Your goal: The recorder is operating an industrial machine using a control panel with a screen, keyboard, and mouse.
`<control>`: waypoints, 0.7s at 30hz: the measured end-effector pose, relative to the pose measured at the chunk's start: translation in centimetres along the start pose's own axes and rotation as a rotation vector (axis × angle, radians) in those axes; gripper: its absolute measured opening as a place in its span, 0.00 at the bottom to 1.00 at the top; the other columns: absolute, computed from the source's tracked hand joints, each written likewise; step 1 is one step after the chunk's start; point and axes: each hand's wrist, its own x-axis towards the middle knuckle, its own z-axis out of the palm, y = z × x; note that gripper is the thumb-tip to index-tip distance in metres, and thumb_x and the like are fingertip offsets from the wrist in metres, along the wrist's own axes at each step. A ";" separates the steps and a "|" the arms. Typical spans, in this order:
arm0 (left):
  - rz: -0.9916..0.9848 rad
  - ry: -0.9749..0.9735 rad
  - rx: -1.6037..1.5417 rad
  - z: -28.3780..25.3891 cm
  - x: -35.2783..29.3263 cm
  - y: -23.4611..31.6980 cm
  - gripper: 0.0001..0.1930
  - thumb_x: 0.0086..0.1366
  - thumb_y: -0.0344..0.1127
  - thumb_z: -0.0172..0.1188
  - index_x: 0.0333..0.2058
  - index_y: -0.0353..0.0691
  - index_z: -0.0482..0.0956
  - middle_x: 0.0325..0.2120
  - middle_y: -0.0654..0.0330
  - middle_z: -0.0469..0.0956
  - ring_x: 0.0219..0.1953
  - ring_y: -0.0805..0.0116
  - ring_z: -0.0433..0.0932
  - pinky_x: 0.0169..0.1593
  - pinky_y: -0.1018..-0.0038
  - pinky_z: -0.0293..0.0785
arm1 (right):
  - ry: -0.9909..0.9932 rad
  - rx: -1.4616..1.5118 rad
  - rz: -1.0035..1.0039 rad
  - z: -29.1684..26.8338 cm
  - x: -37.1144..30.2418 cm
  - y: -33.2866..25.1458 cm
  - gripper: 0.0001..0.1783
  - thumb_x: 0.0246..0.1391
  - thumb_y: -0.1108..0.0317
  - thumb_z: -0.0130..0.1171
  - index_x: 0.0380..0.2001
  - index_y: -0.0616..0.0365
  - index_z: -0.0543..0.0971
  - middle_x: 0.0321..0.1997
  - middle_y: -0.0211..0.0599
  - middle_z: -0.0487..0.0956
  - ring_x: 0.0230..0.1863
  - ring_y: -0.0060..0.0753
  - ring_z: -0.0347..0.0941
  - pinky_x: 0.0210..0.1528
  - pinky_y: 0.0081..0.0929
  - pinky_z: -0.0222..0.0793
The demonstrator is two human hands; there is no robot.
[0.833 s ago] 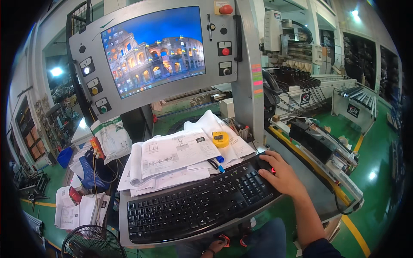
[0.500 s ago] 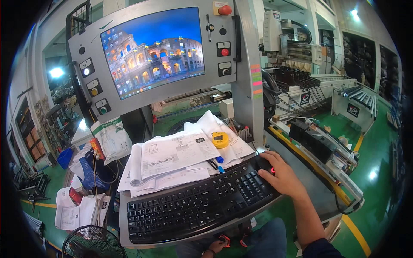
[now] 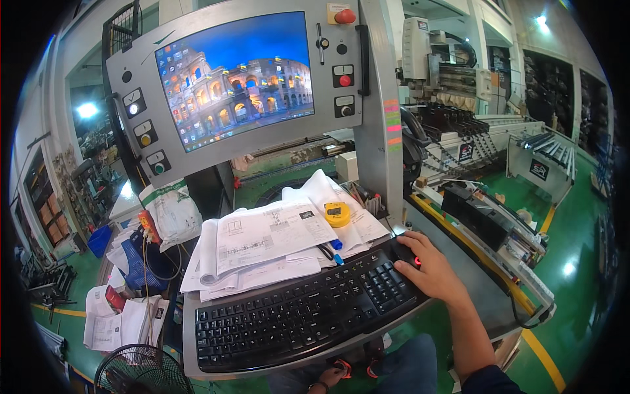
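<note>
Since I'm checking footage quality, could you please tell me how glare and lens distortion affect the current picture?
In the head view: corners black, edges of the screen slightly bowed; a bright light at left blown white; glare on the green floor at right; right hand without obvious blur.

Keyboard (image 3: 302,318): on desk (image 3: 189,322), along front edge. Mouse (image 3: 405,253): off keyboard's right end, under right hand (image 3: 432,266). Papers (image 3: 259,236): piled on desk, behind keyboard. Tape measure (image 3: 336,214): on papers, toward right rear. Pen (image 3: 338,259): between tape measure and keyboard. Screen (image 3: 236,85): behind papers, above them. Post (image 3: 386,85): right of screen. Bag (image 3: 172,213): left of papers. Fan (image 3: 141,371): front left, beside desk. Left hand (image 3: 333,375): before desk's front edge. Machinery (image 3: 443,75): beyond post, to right.
</note>
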 end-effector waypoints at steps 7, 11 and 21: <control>0.047 0.039 -0.036 0.2 0.1 -0.3 0.34 0.75 0.71 0.61 0.57 0.47 0.92 0.53 0.49 0.91 0.61 0.46 0.87 0.65 0.55 0.80 | 0.006 -0.006 0.007 0.1 0.0 0.1 0.33 0.70 0.55 0.71 0.71 0.62 0.78 0.78 0.50 0.74 0.55 0.50 0.85 0.59 0.42 0.81; 0.039 0.055 -0.057 0.1 -0.1 -0.1 0.34 0.74 0.72 0.61 0.56 0.46 0.92 0.52 0.49 0.92 0.60 0.47 0.88 0.64 0.55 0.80 | 0.037 -0.022 -0.044 0.2 0.0 0.2 0.32 0.71 0.57 0.70 0.71 0.62 0.78 0.77 0.50 0.74 0.57 0.52 0.85 0.61 0.42 0.81; -0.002 0.045 -0.032 0.2 -0.3 0.0 0.35 0.74 0.73 0.62 0.57 0.48 0.92 0.53 0.50 0.92 0.61 0.48 0.88 0.65 0.57 0.80 | 0.022 -0.015 0.003 0.0 -0.1 -0.1 0.32 0.70 0.58 0.70 0.70 0.62 0.78 0.77 0.50 0.75 0.55 0.51 0.86 0.61 0.43 0.81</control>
